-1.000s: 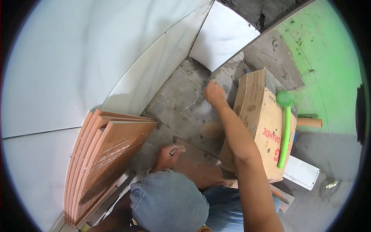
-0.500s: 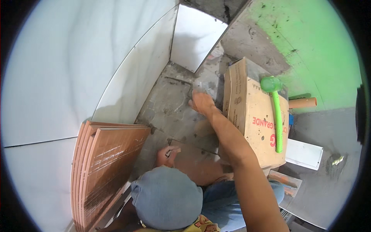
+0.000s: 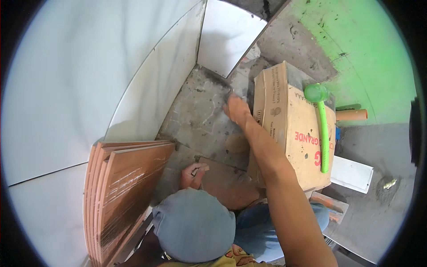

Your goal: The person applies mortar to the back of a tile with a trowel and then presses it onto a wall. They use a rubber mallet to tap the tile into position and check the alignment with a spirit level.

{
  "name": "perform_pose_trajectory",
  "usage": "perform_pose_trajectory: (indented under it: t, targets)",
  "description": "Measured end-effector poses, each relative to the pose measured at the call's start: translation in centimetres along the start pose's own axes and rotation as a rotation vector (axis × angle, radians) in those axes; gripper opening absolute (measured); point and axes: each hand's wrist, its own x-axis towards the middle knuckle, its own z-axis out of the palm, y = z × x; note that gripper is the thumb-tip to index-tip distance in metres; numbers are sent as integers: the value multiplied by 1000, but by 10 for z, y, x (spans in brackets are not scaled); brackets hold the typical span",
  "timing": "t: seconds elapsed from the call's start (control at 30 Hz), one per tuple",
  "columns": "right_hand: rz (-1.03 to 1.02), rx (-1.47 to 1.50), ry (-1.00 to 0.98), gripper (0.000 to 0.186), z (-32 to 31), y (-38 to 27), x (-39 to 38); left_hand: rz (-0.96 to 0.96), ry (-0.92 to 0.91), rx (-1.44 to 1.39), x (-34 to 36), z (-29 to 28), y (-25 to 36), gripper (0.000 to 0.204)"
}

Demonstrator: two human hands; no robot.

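Note:
My right hand [image 3: 238, 109] reaches out low over the grey floor, between the white wall and a cardboard box. Its fingers are curled toward the floor, and their tips are mostly hidden from view. Closer to me, my left hand [image 3: 192, 175] is closed around a small tan piece [image 3: 204, 167] that sticks out by the thumb. Beneath both hands lies the stained grey floor [image 3: 191, 109]. A rounded grey-blue cloth cap [image 3: 194, 226] covers the lower middle of the view and hides much of the left arm.
Brown-backed tiles [image 3: 133, 178] lean in a stack on the left. A green mallet [image 3: 322, 129] lies on the cardboard box [image 3: 298, 155]. A white panel [image 3: 229, 38] stands at the far corner. A brown pipe [image 3: 351, 115] and white strip [image 3: 351, 174] lie right of the box.
My right hand has shifted slightly to the right, and its fingers are more tucked in. The left hand keeps its hold on the tan piece. The whole view has shifted a little.

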Motion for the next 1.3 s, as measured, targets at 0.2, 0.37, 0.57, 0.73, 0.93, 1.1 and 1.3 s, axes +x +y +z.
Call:
perform_pose_trajectory:
  t: [0.2,0.37,0.57,0.73,0.93,1.1,1.3]
  targets:
    - [-93,-39,-21,50,-18,-6,-18,37,37,0,3,4,3,28]
    - [-26,-5,38,46,-33,-21,18,21,92,22,4,6,1,27]
    - [-132,2,83,42,8,-25,28,15,12,-95,0,2,-10,29]
    - [-262,-4,1,40,54,-53,-50,33,54,22,-3,-1,2,32]
    - [2,1069,-639,26,-93,-67,-119,5,-16,49,4,-1,10,34]
    - [57,1167,-496,20,-245,-35,-227,36,8,43,21,-18,-23,27]
    - [-33,1337,219,31,-278,151,-465,-51,-171,246,43,-19,2,21]
